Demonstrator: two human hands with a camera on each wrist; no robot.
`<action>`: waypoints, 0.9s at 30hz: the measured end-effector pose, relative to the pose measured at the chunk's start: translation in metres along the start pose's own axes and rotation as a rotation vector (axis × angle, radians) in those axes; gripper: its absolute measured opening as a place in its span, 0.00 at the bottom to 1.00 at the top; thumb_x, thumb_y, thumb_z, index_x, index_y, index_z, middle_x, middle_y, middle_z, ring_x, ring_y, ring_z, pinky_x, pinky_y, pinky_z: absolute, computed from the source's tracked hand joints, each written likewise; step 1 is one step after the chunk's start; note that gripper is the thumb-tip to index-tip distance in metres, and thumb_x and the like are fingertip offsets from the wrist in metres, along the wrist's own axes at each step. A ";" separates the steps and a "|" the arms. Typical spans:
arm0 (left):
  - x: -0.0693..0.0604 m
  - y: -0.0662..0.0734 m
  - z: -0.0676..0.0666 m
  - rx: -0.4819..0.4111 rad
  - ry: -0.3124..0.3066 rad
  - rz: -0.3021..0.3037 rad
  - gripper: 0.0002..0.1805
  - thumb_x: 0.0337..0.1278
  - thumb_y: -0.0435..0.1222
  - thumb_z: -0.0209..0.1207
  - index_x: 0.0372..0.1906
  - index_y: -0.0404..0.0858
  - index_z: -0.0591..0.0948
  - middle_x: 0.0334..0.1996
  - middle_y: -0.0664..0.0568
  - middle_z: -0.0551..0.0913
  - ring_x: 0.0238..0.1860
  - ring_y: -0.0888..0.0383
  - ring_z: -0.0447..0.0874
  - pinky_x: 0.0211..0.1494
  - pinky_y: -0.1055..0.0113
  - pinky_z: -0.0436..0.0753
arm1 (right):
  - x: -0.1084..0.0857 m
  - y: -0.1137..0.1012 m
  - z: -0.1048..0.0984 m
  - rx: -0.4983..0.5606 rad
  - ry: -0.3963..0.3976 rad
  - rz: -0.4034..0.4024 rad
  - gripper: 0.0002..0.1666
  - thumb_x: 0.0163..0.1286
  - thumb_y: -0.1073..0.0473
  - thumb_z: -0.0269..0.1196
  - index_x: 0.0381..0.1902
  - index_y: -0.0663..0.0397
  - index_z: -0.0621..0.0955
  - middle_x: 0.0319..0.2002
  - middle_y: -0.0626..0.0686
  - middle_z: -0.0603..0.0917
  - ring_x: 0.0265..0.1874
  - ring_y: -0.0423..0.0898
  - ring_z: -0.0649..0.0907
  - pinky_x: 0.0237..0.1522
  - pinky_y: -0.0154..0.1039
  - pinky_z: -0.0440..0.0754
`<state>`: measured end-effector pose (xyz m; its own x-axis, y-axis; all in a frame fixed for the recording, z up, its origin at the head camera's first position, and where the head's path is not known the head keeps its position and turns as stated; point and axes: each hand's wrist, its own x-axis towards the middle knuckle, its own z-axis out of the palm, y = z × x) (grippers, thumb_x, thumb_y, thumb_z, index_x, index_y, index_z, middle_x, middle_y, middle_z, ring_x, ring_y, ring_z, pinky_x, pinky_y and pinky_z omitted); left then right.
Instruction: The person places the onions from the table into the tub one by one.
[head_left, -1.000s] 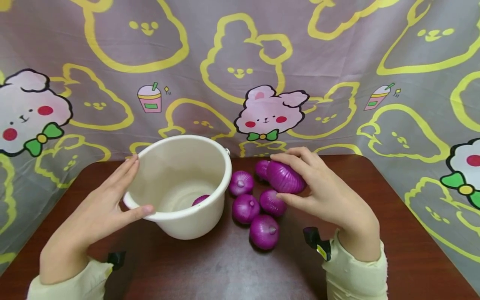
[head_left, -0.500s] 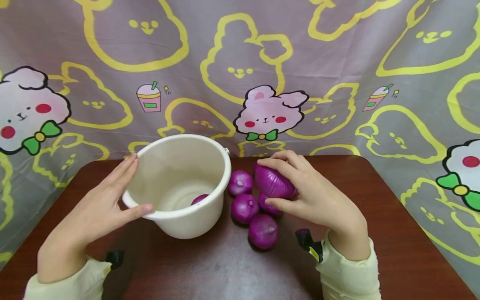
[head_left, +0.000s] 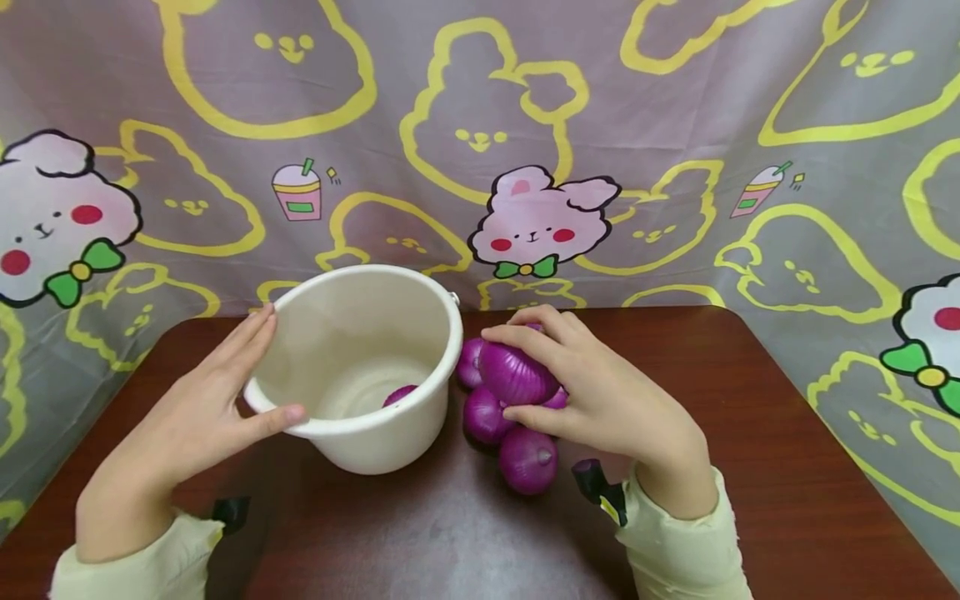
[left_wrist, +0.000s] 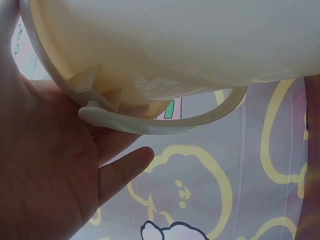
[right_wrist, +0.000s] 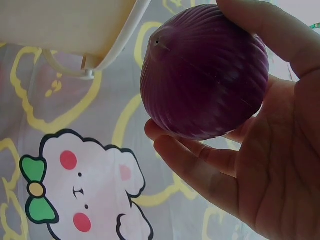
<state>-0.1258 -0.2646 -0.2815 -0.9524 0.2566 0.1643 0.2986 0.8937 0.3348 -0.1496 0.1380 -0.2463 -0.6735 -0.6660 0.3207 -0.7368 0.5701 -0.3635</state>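
A purple onion (head_left: 517, 375) is gripped by my right hand (head_left: 600, 387), thumb in front and fingers over its far side; the right wrist view shows the same onion (right_wrist: 205, 75) against the fingers. It is above several other onions, among them a front onion (head_left: 528, 460) and a middle onion (head_left: 486, 415), partly hiding some of them. My left hand (head_left: 202, 408) rests on the left rim of a white bucket (head_left: 382, 450), fingers extended and thumb touching the edge. Part of one onion (head_left: 400, 394) shows inside the bucket.
The brown table (head_left: 405, 542) carries everything. Behind it hangs a patterned cloth (head_left: 420, 108) with cartoon figures. On the bucket's outer side, the left wrist view shows a white handle (left_wrist: 170, 125). Both wrists wear pale sleeves.
My right hand has moved left with the onion, from the right of the pile to over it, closer to the bucket. The left hand and the bucket have stayed in place.
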 end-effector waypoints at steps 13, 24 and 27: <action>0.001 -0.001 0.000 -0.001 0.011 0.008 0.59 0.51 0.58 0.68 0.80 0.39 0.49 0.82 0.50 0.44 0.81 0.44 0.45 0.61 0.29 0.68 | 0.013 -0.008 0.004 0.009 -0.008 -0.032 0.39 0.60 0.44 0.72 0.69 0.36 0.72 0.61 0.45 0.71 0.60 0.41 0.70 0.57 0.40 0.79; 0.000 0.001 0.001 0.004 0.001 -0.003 0.59 0.51 0.58 0.67 0.80 0.39 0.49 0.81 0.49 0.45 0.80 0.43 0.46 0.61 0.29 0.68 | 0.021 -0.010 0.006 0.030 -0.016 -0.068 0.41 0.60 0.42 0.72 0.69 0.37 0.71 0.61 0.45 0.71 0.61 0.41 0.70 0.56 0.39 0.80; -0.001 0.000 0.001 0.003 0.005 -0.003 0.59 0.50 0.58 0.67 0.80 0.39 0.50 0.81 0.49 0.45 0.81 0.44 0.45 0.61 0.29 0.68 | 0.025 -0.011 0.007 0.043 -0.019 -0.074 0.39 0.60 0.43 0.71 0.68 0.36 0.72 0.60 0.44 0.71 0.59 0.41 0.70 0.54 0.38 0.81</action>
<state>-0.1252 -0.2645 -0.2827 -0.9529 0.2523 0.1680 0.2958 0.8954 0.3327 -0.1577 0.1120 -0.2409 -0.6160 -0.7148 0.3310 -0.7807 0.4981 -0.3773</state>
